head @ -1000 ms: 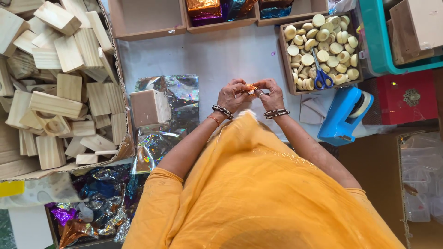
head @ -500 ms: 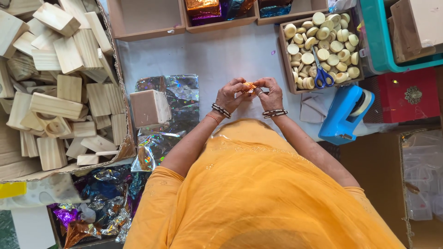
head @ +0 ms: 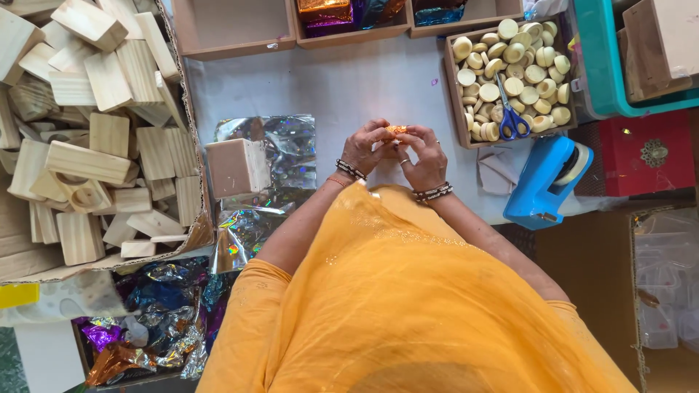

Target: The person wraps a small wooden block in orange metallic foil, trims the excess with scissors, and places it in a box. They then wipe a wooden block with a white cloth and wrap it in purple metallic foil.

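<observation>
A small round piece wrapped in orange foil is being pinched by the closed fingertips of the left hand and right hand, just beside the wooden box of pale discs, and the thin foil could be torn if squeezed too hard.

orange foil piece: mostly hidden by fingers | teal bin: cut off at top edge

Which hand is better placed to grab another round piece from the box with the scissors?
Probably the right hand. It sits nearer the box of round pieces on that side. The left hand is farther off, and both pinch the small orange piece.
</observation>
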